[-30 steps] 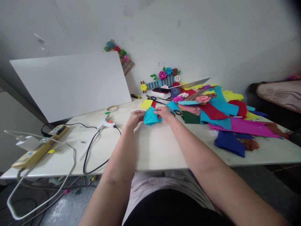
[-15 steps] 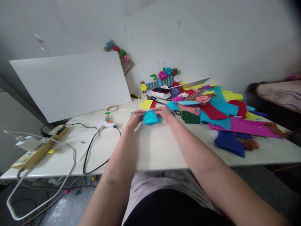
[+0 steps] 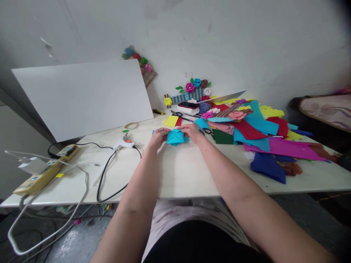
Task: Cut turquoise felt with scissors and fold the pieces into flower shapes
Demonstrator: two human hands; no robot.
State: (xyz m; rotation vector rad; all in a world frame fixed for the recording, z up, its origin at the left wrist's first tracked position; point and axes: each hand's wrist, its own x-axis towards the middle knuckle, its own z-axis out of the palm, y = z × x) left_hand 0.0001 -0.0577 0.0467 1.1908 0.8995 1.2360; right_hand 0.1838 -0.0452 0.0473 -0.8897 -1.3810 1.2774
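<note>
A blue square of paper point(image 3: 175, 136) with crossing crease lines is held up over the middle of the table. My left hand point(image 3: 159, 138) pinches its left edge, and my right hand point(image 3: 192, 133) grips its upper right corner. More blue paper shows just behind and below the square. Beyond my hands lie a yellow paper square point(image 3: 171, 121) and a bit of red paper point(image 3: 178, 121). Black-handled scissors point(image 3: 207, 131) rest just right of my right hand, their blades partly hidden.
A white glue gun point(image 3: 123, 143) with a black cord lies to the left, near a yellow power strip point(image 3: 49, 171). A large white board point(image 3: 85, 98) leans on the wall. Coloured paper sheets point(image 3: 257, 124) are heaped at right. A phone point(image 3: 188, 105) sits on a white box.
</note>
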